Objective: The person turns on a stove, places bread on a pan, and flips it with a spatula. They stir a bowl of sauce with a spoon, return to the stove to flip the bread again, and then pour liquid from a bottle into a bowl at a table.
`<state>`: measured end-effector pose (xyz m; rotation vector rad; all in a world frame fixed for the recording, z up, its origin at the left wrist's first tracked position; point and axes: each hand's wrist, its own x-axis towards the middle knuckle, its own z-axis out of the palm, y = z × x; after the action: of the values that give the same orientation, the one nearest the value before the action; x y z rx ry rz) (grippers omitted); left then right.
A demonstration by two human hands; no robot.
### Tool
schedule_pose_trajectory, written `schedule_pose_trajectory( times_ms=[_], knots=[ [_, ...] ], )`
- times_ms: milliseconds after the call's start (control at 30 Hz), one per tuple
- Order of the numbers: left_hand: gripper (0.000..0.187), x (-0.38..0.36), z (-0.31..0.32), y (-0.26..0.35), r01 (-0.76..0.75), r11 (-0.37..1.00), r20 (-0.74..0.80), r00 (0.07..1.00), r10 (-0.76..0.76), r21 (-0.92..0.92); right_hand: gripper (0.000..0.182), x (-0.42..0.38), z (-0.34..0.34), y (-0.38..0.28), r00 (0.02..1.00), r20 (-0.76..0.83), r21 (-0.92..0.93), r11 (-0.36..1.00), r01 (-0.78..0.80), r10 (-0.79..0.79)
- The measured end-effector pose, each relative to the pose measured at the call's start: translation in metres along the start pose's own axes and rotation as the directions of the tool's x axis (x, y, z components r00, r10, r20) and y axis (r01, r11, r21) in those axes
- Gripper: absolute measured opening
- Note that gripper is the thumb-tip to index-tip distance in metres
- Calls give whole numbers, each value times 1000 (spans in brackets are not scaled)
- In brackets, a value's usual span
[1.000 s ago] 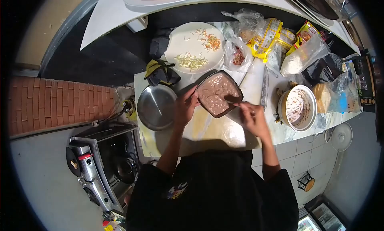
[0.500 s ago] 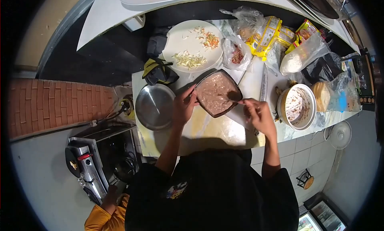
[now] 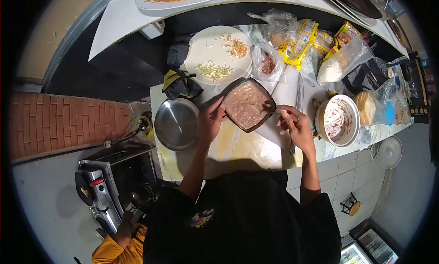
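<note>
A dark, square-rimmed bowl [image 3: 262,123] filled with a thick pinkish-brown mixture [image 3: 244,101] is held up over the counter. My left hand [image 3: 211,122] grips its left edge, thumb near the rim. My right hand [image 3: 297,129] pinches the handle of a spoon [image 3: 275,112], whose lower end is sunk in the mixture near the right corner. Left of the bowl lies a round metal lid or pan [image 3: 177,124]. To the right stands a white pot [image 3: 352,122] smeared inside with brownish residue. A knife [image 3: 299,97] rests behind my right hand.
Shredded vegetables lie on a white cutting board [image 3: 217,40] at the back. Plastic bags [image 3: 336,72] and yellow packets [image 3: 299,44] crowd the back right. A plate of noodles [image 3: 151,4] sits on the raised shelf. At lower left, a person in an orange sleeve [image 3: 114,250] is beside a stove [image 3: 103,195].
My right hand and the spoon have shifted slightly up within the bowl's right side. My left hand keeps its hold. The person in orange has moved a little.
</note>
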<state>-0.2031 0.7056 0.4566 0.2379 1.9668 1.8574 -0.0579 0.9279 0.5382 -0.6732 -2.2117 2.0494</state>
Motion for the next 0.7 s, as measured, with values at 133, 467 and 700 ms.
schedule_pose_trajectory(
  times_ms=[133,467,700],
  knots=[
    [35,0,0,2,-5,999,4,1000,5,52,41,-8,-16,1,998,18,-227,972,68,-65],
    [36,3,-2,3,2,993,8,1000,-3,117,57,-158,-64,-116,-441,-424,-388,-281,878,-791],
    [35,3,-2,-1,-111,990,22,994,109,87,64,-160,-26,-212,-362,-65,-345,-319,883,-930]
  ],
)
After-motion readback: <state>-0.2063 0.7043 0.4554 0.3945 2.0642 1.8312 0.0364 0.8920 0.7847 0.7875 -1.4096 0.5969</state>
